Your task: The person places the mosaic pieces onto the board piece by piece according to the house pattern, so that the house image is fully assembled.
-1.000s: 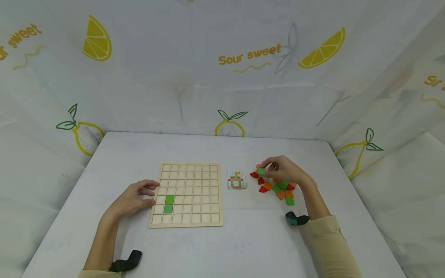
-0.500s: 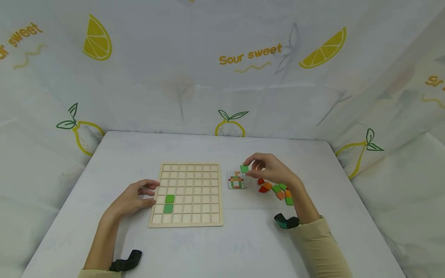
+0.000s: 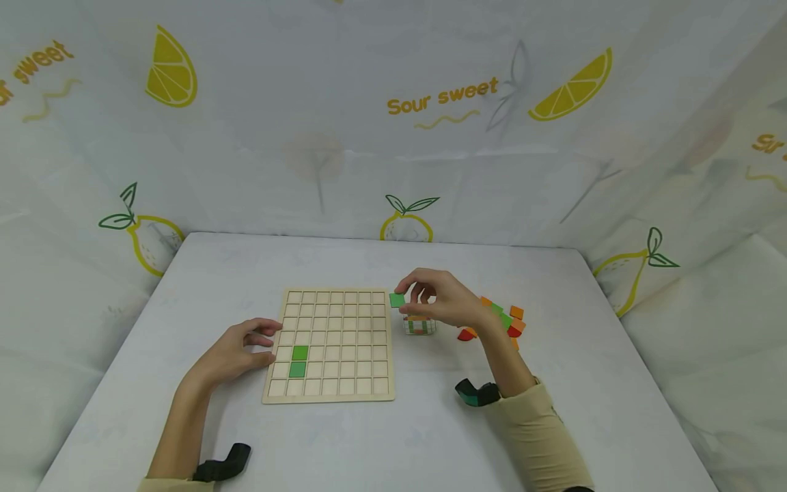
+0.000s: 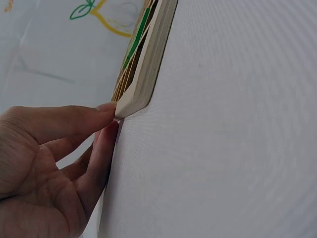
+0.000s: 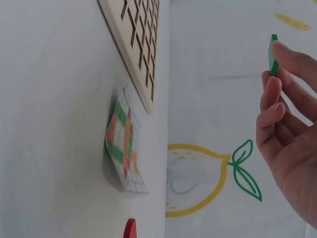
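My right hand (image 3: 447, 298) pinches a green square tile (image 3: 397, 301) between thumb and fingertips. In the right wrist view this tile (image 5: 273, 54) is raised above the tabletop; in the head view it overlaps the right rim near the far corner of the wooden grid board (image 3: 332, 398). Two green squares, one lighter (image 3: 300, 353) and one darker (image 3: 298, 370), lie in neighbouring cells of the board's second column. My left hand (image 3: 236, 350) rests at the board's left edge, thumb and fingers spread apart along it. In the left wrist view its fingertips touch the board's side (image 4: 143, 82).
A small printed pattern card (image 3: 421, 328), partly under my right hand, lies right of the board; the right wrist view shows the card (image 5: 120, 144) curling. Beyond it are loose tiles, including an orange square (image 3: 516, 312) and a red curved piece (image 3: 465, 335).
My right hand has lifted the green tile from the loose pieces and moved left over the card to the board's right rim. The left hand and board have stayed put.
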`<state>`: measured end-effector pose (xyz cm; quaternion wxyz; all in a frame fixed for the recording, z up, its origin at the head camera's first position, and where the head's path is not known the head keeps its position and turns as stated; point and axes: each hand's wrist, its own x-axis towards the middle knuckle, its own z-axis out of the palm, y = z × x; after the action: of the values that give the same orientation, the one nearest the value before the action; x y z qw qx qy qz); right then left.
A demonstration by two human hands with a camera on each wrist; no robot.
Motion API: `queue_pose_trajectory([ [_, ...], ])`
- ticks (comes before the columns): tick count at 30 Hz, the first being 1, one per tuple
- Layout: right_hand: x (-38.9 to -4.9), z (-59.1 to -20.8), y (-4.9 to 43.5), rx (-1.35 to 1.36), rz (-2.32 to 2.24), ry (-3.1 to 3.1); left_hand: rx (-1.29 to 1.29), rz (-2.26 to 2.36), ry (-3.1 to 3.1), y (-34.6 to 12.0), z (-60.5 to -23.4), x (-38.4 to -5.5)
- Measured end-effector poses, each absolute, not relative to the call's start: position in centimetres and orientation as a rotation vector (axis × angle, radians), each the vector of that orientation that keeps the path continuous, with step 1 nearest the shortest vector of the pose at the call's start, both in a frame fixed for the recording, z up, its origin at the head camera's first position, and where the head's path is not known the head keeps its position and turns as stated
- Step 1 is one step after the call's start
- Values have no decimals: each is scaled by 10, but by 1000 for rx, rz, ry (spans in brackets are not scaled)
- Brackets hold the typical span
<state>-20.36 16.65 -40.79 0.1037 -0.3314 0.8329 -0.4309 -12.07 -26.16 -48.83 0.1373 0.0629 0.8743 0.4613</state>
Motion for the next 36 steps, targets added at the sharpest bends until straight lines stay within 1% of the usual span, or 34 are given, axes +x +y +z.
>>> queue_pose_trajectory([
  [8,-198,-408,133,-1088,-1289,2376,178,1340,2526,-260,-487,-120],
  [16,-189,-407,100,-1125,-1230,2330,179,1327,2537,-260,-487,-120],
  [26,-178,-416,56,-1264,-1189,2229,184,1340,2522,-261,-487,-120],
  [36,-164,-432,27,-1228,-1199,2145,210,1363,2503,-261,-485,-120],
])
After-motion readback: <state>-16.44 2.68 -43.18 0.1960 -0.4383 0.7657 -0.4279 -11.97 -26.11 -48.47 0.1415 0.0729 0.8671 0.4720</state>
